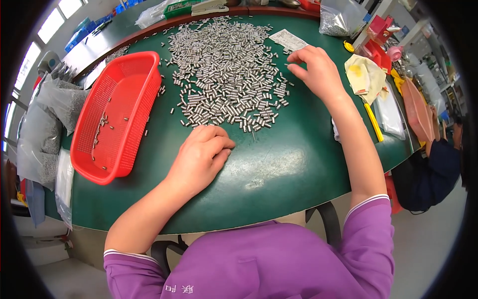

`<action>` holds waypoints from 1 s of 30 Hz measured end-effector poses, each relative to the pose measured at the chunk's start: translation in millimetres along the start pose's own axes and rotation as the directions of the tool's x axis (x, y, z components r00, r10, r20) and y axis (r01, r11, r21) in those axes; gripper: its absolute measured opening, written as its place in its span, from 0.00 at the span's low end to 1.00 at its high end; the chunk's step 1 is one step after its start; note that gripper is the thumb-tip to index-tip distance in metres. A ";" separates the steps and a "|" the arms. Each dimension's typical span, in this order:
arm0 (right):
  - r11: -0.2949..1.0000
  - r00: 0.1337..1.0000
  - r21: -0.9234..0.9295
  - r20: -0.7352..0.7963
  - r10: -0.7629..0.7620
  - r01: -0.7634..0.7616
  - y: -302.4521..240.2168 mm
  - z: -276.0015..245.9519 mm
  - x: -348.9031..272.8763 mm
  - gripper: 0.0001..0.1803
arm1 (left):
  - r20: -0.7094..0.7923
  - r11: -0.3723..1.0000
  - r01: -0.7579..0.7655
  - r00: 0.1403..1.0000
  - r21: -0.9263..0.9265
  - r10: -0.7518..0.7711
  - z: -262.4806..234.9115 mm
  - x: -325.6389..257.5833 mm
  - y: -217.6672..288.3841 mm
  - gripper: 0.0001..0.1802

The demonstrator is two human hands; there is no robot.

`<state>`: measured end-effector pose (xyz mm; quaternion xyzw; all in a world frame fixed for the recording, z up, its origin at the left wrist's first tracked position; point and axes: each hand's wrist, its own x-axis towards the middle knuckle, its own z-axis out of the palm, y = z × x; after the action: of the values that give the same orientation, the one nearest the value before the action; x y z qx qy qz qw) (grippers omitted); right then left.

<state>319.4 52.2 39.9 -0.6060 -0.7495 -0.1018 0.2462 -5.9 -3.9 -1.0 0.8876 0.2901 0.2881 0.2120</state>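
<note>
A broad heap of small silvery metal cylinders [224,65] spreads over the green table. My left hand [201,152] rests on the tabletop at the heap's near edge, its fingers curled and pressed together. Whatever may be under those fingers is hidden. To the right of the heap, my right hand [318,72] is raised with thumb and forefinger drawn toward each other. A tiny bit of something shows at their tips, too small to name. Just right of my left hand, a thin pointed sliver [253,136] sticks out from the cylinders.
A red plastic basket [132,144] with a few cylinders in it stands at the left. Filled clear bags [42,129] line the table's left edge. On the right lie a printed paper slip [289,40], a pale glove [366,74] and a yellow knife-like tool [373,122].
</note>
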 end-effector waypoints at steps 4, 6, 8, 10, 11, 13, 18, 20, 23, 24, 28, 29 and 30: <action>0.974 0.999 0.225 -0.012 -0.036 0.038 -32.4 2.1 -8.6 0.06 | -0.027 0.999 0.038 0.999 -0.021 -0.038 0.6 -3.0 -0.3 0.10; 0.955 0.980 0.278 0.130 -0.148 0.107 -52.1 -7.8 -19.6 0.05 | -0.038 0.998 0.046 0.998 -0.036 -0.047 -0.5 -4.1 -0.4 0.10; 0.940 0.952 0.323 0.235 -0.194 0.111 -68.0 -18.1 -34.0 0.04 | -0.012 0.998 0.050 0.999 -0.030 -0.050 -3.0 -4.4 0.4 0.11; 0.940 0.933 0.322 0.290 -0.211 0.113 -76.1 -22.4 -45.6 0.04 | -0.002 0.999 0.046 0.999 -0.029 -0.046 -3.0 -3.5 0.3 0.12; 0.940 0.933 0.322 0.291 -0.211 0.112 -77.3 -20.7 -48.9 0.04 | 0.005 0.999 0.046 0.999 -0.022 -0.046 -3.0 -3.5 0.4 0.12; 0.949 0.935 0.280 0.277 -0.223 0.143 -78.3 -16.6 -54.3 0.04 | -0.011 0.999 0.045 0.999 -0.016 -0.045 -3.0 -1.9 3.6 0.15; 0.972 0.954 0.185 0.234 -0.188 0.146 -82.7 -11.4 -60.8 0.05 | 0.019 0.991 0.119 0.993 -0.055 -0.118 -5.2 -2.0 7.0 0.24; 0.978 0.959 0.152 0.225 -0.174 0.142 -84.6 -10.8 -62.5 0.05 | 0.026 0.984 0.155 0.988 -0.089 -0.154 -6.3 -3.6 6.7 0.29; 0.991 0.944 0.112 0.310 -0.108 0.077 -90.9 -13.6 -63.8 0.04 | 0.042 0.977 0.186 0.982 -0.102 -0.183 -7.6 -7.7 2.9 0.35; 0.989 0.943 0.129 0.313 -0.110 0.073 -92.6 -15.0 -64.0 0.04 | 0.041 0.977 0.188 0.982 -0.100 -0.185 -7.7 -7.6 3.1 0.35; 0.940 0.951 0.333 0.258 -0.172 0.080 -112.0 -15.9 -62.2 0.05 | 0.034 0.976 0.210 0.977 -0.064 -0.208 -13.7 -6.7 5.9 0.37; 0.937 0.948 0.334 0.255 -0.191 0.099 -119.4 -12.6 -61.1 0.05 | 0.034 0.978 0.207 0.978 -0.022 -0.206 -15.6 -7.0 6.1 0.37; 0.937 0.947 0.330 0.250 -0.204 0.114 -126.2 -9.8 -59.6 0.05 | 0.038 0.979 0.204 0.978 -0.021 -0.204 -16.2 -7.0 5.0 0.37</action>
<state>209.4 -34.3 37.4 -0.5046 -0.8303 0.0847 0.2209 -18.9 -8.7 11.1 0.8555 0.3722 0.2527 0.2564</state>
